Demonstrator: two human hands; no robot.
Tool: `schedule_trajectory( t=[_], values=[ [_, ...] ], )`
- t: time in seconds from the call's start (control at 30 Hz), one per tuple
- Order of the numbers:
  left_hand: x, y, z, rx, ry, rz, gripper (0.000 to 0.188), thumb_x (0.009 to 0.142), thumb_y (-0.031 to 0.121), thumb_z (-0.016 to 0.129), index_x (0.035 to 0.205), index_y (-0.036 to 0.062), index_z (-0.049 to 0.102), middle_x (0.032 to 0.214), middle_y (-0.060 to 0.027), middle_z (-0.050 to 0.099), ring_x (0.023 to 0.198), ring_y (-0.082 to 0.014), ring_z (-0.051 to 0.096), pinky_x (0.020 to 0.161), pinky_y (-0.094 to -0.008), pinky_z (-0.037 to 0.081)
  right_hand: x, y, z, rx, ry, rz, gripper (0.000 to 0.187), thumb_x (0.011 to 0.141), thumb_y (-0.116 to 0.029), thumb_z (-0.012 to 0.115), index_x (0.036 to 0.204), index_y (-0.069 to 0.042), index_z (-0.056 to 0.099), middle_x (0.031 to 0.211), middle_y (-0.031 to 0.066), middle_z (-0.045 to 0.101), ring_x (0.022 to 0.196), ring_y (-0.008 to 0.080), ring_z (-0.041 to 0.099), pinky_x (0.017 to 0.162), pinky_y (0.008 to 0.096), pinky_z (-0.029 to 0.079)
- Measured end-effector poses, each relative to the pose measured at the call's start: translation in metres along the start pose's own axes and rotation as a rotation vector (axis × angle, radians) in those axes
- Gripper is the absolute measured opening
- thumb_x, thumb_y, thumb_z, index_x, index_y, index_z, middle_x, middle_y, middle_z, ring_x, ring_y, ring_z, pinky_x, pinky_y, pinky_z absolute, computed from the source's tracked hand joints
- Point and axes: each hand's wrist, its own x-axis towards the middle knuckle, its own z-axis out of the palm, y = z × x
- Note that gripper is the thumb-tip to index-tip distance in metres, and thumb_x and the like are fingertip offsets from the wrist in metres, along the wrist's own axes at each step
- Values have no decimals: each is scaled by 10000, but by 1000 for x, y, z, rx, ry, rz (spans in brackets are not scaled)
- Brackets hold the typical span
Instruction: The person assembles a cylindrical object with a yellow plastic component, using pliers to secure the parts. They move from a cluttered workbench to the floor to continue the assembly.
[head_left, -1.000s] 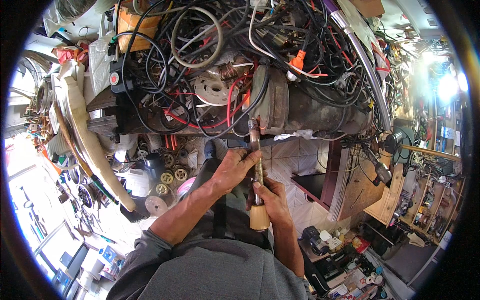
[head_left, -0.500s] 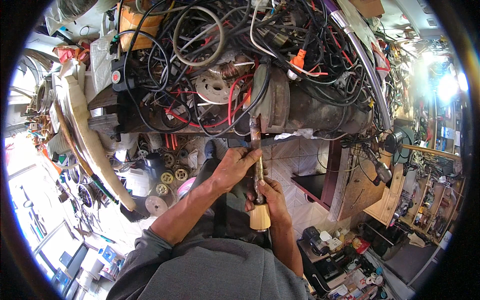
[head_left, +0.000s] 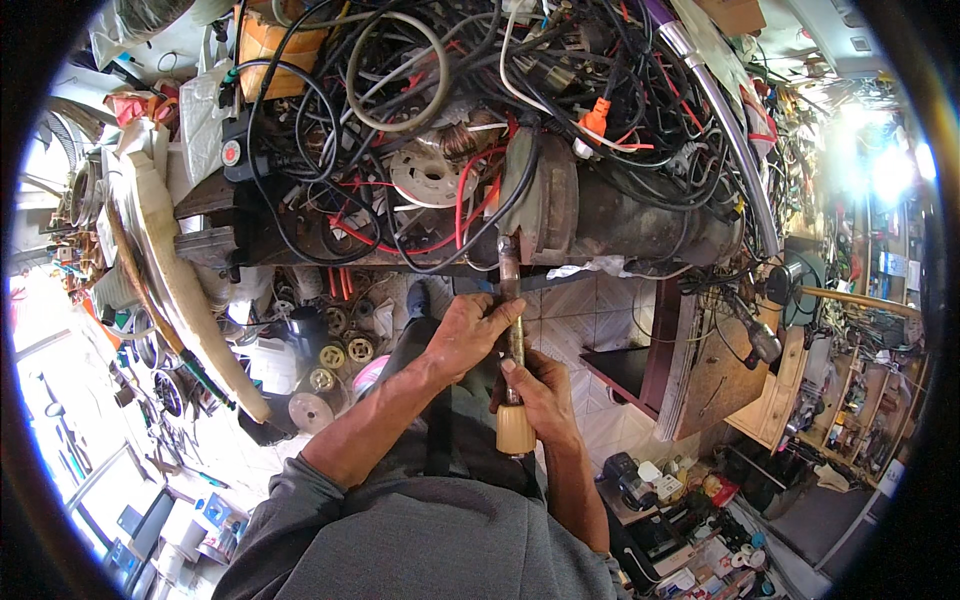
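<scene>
At the lower middle of the frame is the dark grey cloth shirt (head_left: 430, 540) of the person, with both bare forearms reaching up from it. In the centre, the right hand (head_left: 541, 388) is closed around the lower part of a long, narrow, stained metal rod with a pale wooden cylindrical end (head_left: 516, 345); its thumb lies along the rod, just above the wooden end. A little higher, the left hand (head_left: 468, 330) grips the same rod, with the thumb pressed on it. The rod stands almost vertical in the frame, and its upper tip is at a rounded grey metal housing (head_left: 548, 190); whether they touch, I cannot tell.

To the left of this housing lies a white round plastic spool (head_left: 420, 182), near red wires. Across the upper middle spreads a tangle of black, grey and white cables, with an orange plug (head_left: 596, 120) among them. Below, on the pale tiled floor (head_left: 570, 325), there is a dark shoe (head_left: 420, 298). At right of centre stands a brown wooden board (head_left: 715, 385), and at the left of the frame a long cream-coloured curved piece (head_left: 170, 250).
</scene>
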Motion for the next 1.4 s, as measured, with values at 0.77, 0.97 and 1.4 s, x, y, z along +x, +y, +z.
schedule_trajectory(
  t=[0.77, 0.97, 1.4],
  values=[
    [-11, 25, 8, -294, -55, -40, 377, 1025, 304, 691, 978, -69, 718, 827, -55, 713, 691, -93, 603, 595, -274, 488, 2, 16, -9, 570, -151, 108, 310, 1021, -293, 649, 1086, 4, 591, 764, 159, 654, 540, 278, 657, 524, 423, 576],
    [-6, 16, -1, -113, -57, -34, 404, 1024, 319, 685, 1051, -83, 705, 910, -118, 742, 787, -159, 688, 721, -318, 572, -1, 5, -1, 357, -63, 105, 346, 999, -313, 688, 1060, 16, 599, 753, 124, 663, 542, 234, 664, 515, 360, 567],
    [-4, 10, 0, -90, -54, -41, 384, 1043, 304, 656, 1021, -76, 707, 903, -104, 740, 772, -157, 683, 704, -320, 569, 2, 5, -8, 236, -74, 62, 283, 999, -254, 691, 1051, 14, 616, 743, 112, 677, 553, 222, 670, 514, 337, 555]
  ],
)
